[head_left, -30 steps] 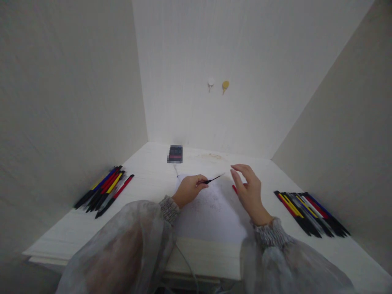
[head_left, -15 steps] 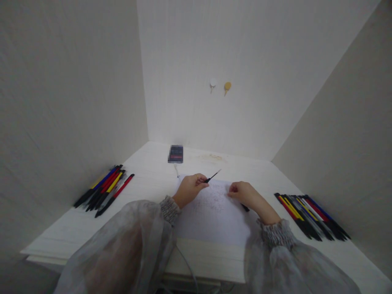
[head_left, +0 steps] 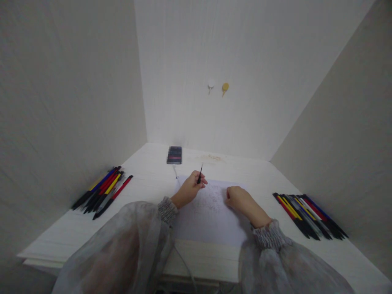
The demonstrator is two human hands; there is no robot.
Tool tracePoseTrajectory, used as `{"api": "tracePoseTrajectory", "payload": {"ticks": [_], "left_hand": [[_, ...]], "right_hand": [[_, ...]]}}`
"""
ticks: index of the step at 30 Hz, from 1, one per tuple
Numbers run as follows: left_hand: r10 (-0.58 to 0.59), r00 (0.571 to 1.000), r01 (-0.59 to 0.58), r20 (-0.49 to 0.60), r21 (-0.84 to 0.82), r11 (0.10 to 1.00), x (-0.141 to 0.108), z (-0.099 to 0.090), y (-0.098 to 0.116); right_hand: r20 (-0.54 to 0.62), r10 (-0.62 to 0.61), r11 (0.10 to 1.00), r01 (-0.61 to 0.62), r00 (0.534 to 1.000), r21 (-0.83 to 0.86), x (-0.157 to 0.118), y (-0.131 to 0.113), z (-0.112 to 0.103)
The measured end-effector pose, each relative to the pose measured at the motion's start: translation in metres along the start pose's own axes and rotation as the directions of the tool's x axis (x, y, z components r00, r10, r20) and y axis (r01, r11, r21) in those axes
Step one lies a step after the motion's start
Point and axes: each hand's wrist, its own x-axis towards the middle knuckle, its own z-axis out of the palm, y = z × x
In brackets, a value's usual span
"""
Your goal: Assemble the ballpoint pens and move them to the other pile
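My left hand [head_left: 189, 189] is above the upper left of a white paper sheet [head_left: 211, 230]. Its fingers pinch a short black pen part [head_left: 200, 175] whose thin stem points up and away from me. To the right, my right hand [head_left: 239, 197] rests over the sheet's right side, fingers curled in. Whatever those fingers hold, if anything, is hidden behind the hand. Between the two hands the paper carries a patch of faint grey marks.
Several pens [head_left: 105, 190] with coloured barrels lie in a loose pile at left. More pens [head_left: 309, 216] lie in a row at right. A blurred dark item [head_left: 174, 155] stands near the back wall. Two hooks [head_left: 225, 87] hang there. A cable [head_left: 185, 263] crosses the front edge.
The pen part in my left hand has swung from slanting right to nearly upright. My right hand has curled further, and the black piece that showed under it is out of sight.
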Motion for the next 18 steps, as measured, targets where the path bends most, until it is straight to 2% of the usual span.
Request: {"api": "tracePoseTrajectory", "payload": {"ticks": [5, 8, 12, 15, 18], "left_hand": [[-0.082, 0.997, 0.082, 0.002, -0.106, 0.991, -0.001, 0.001, 0.004], [-0.105, 0.994, 0.103, -0.006, -0.098, 0.99, -0.003, 0.002, 0.012], [-0.106, 0.993, 0.104, 0.054, 0.033, 0.994, -0.009, 0.005, 0.024], [-0.112, 0.988, 0.098, 0.103, 0.138, 0.986, -0.012, 0.007, 0.028], [-0.116, 0.987, 0.096, 0.111, 0.165, 0.982, -0.013, 0.006, 0.027]], "right_hand": [[-0.062, -0.051, 0.998, 0.054, 0.997, 0.046, 0.001, 0.001, 0.003], [-0.205, -0.083, 0.967, 0.129, 0.975, 0.219, 0.005, -0.003, 0.002], [-0.44, -0.112, 0.796, 0.345, 0.891, 0.497, 0.003, -0.016, -0.003], [-0.524, -0.187, 0.673, 0.497, 0.831, 0.548, -0.002, -0.027, -0.004], [-0.561, -0.236, 0.602, 0.572, 0.794, 0.557, -0.004, -0.032, -0.002]]}}
